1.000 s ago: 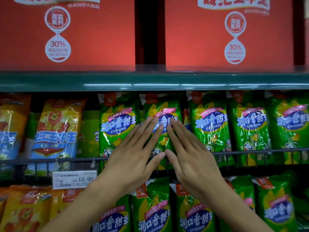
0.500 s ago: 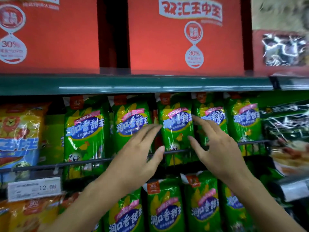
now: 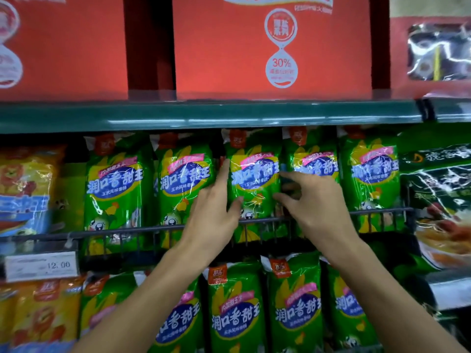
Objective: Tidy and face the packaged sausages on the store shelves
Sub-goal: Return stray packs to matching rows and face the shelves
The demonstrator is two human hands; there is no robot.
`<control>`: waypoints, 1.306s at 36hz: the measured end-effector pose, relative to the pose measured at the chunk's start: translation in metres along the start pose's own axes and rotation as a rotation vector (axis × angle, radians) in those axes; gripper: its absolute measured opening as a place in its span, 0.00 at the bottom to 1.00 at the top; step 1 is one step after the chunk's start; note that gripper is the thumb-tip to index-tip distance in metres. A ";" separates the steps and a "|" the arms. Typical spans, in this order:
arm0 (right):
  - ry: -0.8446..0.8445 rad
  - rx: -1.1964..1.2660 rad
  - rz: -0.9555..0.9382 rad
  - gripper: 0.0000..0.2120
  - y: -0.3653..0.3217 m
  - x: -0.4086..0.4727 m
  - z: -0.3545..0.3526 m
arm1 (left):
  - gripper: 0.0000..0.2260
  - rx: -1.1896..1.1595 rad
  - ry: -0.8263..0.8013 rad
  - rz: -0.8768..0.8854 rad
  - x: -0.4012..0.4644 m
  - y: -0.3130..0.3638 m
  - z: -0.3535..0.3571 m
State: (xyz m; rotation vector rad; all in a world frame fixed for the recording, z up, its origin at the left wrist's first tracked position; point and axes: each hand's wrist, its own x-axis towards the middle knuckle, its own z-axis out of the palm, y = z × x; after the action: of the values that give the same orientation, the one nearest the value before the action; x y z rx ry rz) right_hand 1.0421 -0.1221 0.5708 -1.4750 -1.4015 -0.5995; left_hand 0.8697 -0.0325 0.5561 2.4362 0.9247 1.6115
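Observation:
A row of green sausage packs stands upright on the middle shelf behind a black wire rail (image 3: 142, 229). Both my hands are on the third green pack (image 3: 254, 179) from the left. My left hand (image 3: 214, 210) has its fingers slid up into the gap along the pack's left edge, with the thumb on its front. My right hand (image 3: 313, 205) pinches the pack's right edge with curled fingers and thumb, in the gap beside the fourth pack (image 3: 313, 164). More green packs (image 3: 234, 314) fill the shelf below, partly hidden by my forearms.
Red cartons (image 3: 270, 47) sit on the green upper shelf (image 3: 204, 115). Yellow packs (image 3: 25, 187) stand at the left. Dark green bags (image 3: 438, 189) lie at the right. A price tag (image 3: 40, 266) reading 12.00 hangs on the rail at the lower left.
The view has shifted right along the shelf. My hands left the second pack, spread apart and closed on both edges of the third green pack.

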 end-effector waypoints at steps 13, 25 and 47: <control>0.188 0.205 -0.129 0.15 0.014 -0.013 0.010 | 0.32 0.102 0.025 0.017 0.000 0.002 -0.008; 0.164 0.145 -0.254 0.14 0.021 -0.042 0.016 | 0.26 0.322 -0.037 0.379 -0.028 0.001 -0.006; 0.137 0.043 -0.148 0.13 0.011 -0.050 -0.013 | 0.33 0.316 -0.086 0.295 -0.036 -0.001 -0.009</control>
State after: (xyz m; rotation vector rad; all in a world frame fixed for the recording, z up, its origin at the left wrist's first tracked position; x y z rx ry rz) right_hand 1.0454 -0.1548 0.5295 -1.2796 -1.4154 -0.7443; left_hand 0.8520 -0.0522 0.5308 2.9541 0.9003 1.5243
